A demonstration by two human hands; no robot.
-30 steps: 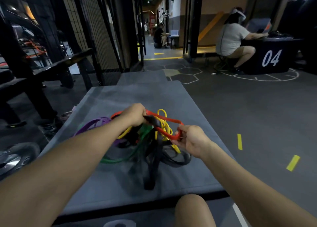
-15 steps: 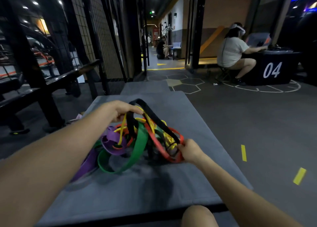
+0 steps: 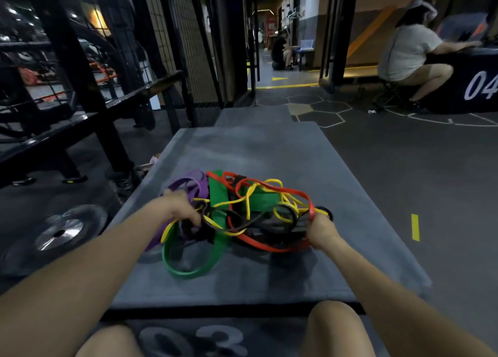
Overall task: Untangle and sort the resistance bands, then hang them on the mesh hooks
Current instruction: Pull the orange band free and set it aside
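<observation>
Tangle of resistance bands [image 3: 242, 216] sits at centre frame on the grey mat [image 3: 269, 152], all colours still knotted together: red band [image 3: 272, 246], yellow band [image 3: 237, 201], green band [image 3: 194, 265], purple band [image 3: 188, 184], and dark bands in the middle that are hard to separate by eye.

Left hand [image 3: 179, 208], at the left edge of the pile, has its fingers curled down into the strands; it appears to grip a dark band with yellow crossing it, though which one exactly is blurred. Right hand [image 3: 320, 231], at the right edge of the pile, pinches the red band where it loops over the top and back along the mat.

Risks, as a judgement:
- Pulling the red loop away while yellow is still threaded through it would cinch the knot tighter, not free it.
- Both hands pulling apart could drag the whole heap off the near edge of the mat instead of separating one band.
- A stretched band slipping from the pinch could snap back at the fingers.
- The mesh panel [image 3: 183, 33] stands in the upper left, well apart from the pile; no hooks can be made out, and nothing is hung yet.

Against half a second ago: the pile has dropped from being lifted and now lies flatter and more spread. The left hand has come down from the top of the heap to its left side. The green loop has slid toward the bottom of the frame. The right hand keeps its hold on the red.
</observation>
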